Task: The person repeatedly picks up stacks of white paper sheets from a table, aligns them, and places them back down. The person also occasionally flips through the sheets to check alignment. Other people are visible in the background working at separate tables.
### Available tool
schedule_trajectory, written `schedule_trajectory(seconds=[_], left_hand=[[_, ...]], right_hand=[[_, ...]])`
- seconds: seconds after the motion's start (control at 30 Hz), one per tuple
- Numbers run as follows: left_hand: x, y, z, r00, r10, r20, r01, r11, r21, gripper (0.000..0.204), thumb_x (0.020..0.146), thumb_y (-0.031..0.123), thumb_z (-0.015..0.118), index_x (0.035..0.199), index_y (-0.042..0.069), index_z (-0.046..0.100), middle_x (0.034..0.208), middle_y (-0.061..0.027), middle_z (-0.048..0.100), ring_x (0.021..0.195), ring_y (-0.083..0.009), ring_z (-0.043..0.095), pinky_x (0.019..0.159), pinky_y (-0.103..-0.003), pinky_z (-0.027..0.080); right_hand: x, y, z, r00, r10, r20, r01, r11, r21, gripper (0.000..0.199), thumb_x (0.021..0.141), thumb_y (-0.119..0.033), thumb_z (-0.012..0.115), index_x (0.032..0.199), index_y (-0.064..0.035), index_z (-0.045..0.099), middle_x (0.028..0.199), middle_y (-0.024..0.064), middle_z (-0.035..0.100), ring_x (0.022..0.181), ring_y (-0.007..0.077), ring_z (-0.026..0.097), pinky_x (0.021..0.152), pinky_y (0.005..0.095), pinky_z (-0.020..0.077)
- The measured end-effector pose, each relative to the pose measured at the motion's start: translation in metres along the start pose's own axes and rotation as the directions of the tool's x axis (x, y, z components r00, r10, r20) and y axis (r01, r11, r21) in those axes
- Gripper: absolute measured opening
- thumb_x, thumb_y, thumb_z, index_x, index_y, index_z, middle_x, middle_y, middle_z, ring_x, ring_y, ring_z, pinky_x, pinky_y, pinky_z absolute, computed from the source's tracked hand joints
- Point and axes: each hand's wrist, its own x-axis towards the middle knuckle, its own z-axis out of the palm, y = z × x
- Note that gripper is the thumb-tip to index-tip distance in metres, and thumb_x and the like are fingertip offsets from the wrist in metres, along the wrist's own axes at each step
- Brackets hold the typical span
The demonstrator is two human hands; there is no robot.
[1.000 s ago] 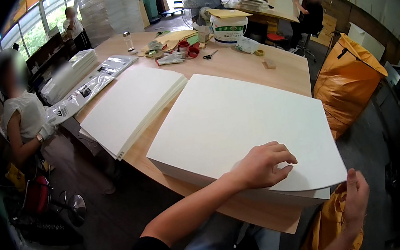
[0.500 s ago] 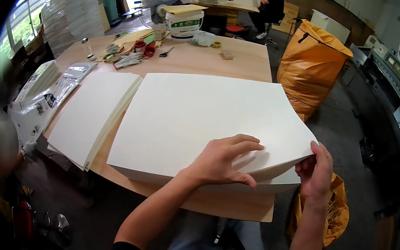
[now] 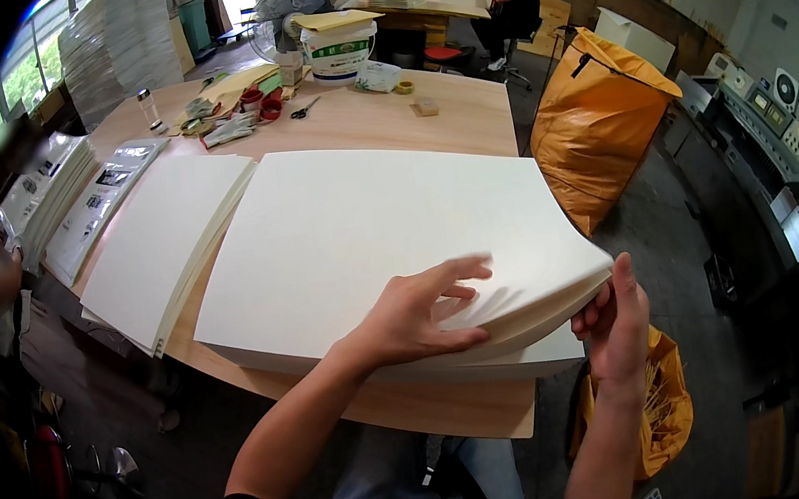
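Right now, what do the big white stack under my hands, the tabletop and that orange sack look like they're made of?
The white stack looks like matte paper: thin sheets bend and fan apart where the right hand lifts the corner and the left hand presses on top. The tabletop seems light wood or wood laminate, with faint grain. The orange sack is probably plastic film, creased and slightly glossy.

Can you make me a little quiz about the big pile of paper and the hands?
1. True or false: the left hand lies flat on top of the paper stack.
2. What does the right hand do? A) lifts the stack's near corner B) holds scissors C) rests on the floor
3. What colour is the big bag beside the table?

Key: 1 true; 2 A; 3 orange.
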Motion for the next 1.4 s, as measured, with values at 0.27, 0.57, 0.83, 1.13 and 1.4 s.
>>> schedule_trajectory(seconds=[0.27,0.57,0.83,1.13,1.4], left_hand=[[0.000,0.002,-0.001,0.972,0.217,0.090,-0.235,0.901,0.364,0.029,0.088,0.028,0.071,0.115,0.019,0.064,0.116,-0.0086,0.066,0.103,-0.0321,0.064,0.086,-0.040,0.051],[0.001,-0.002,-0.001,0.971,0.232,0.062,-0.240,0.952,0.191,0.049,0.075,0.023,0.086,0.119,0.015,0.066,0.118,-0.0101,0.067,0.106,-0.0308,0.066,0.091,-0.038,0.052],[0.003,0.000,0.009,0.953,0.293,-0.073,-0.258,0.916,0.307,0.041,0.089,0.019,0.069,0.129,0.023,0.063,0.138,-0.0131,0.058,0.108,-0.0356,0.066,0.087,-0.041,0.055],[0.000,0.003,0.003,0.959,0.279,0.050,-0.280,0.910,0.304,0.038,0.078,0.022,0.083,0.113,0.018,0.068,0.133,-0.0109,0.061,0.108,-0.0302,0.066,0.084,-0.038,0.056],[0.002,0.003,0.008,0.956,0.294,0.000,-0.275,0.894,0.353,0.031,0.084,0.013,0.073,0.114,0.019,0.068,0.134,-0.0094,0.061,0.108,-0.0302,0.066,0.082,-0.039,0.057]], right_hand=[[0.008,-0.006,0.002,0.986,0.121,0.112,-0.137,0.979,0.149,0.030,0.099,-0.022,0.055,0.075,-0.0051,0.057,0.057,0.0003,0.049,0.049,0.0110,0.051,0.046,0.0256,0.0381],[0.008,0.000,-0.005,0.992,0.069,0.108,-0.083,0.989,0.124,0.032,0.099,-0.028,0.056,0.079,-0.0043,0.060,0.057,0.0007,0.050,0.049,0.0120,0.053,0.044,0.0246,0.0387],[0.007,0.000,0.009,0.999,0.016,0.047,-0.012,0.996,-0.086,0.028,0.097,-0.023,0.059,0.075,-0.0067,0.056,0.057,-0.0006,0.048,0.048,0.0110,0.052,0.044,0.0241,0.0382],[0.006,-0.001,0.006,0.996,0.069,0.058,-0.078,0.979,0.188,0.028,0.097,-0.023,0.058,0.074,-0.0079,0.054,0.056,-0.0002,0.048,0.046,0.0109,0.051,0.042,0.0241,0.0371],[0.007,0.002,0.007,0.999,0.036,0.039,-0.043,0.981,0.191,0.035,0.097,-0.021,0.060,0.067,-0.0123,0.044,0.055,-0.0016,0.046,0.045,0.0099,0.049,0.041,0.0241,0.0367]])
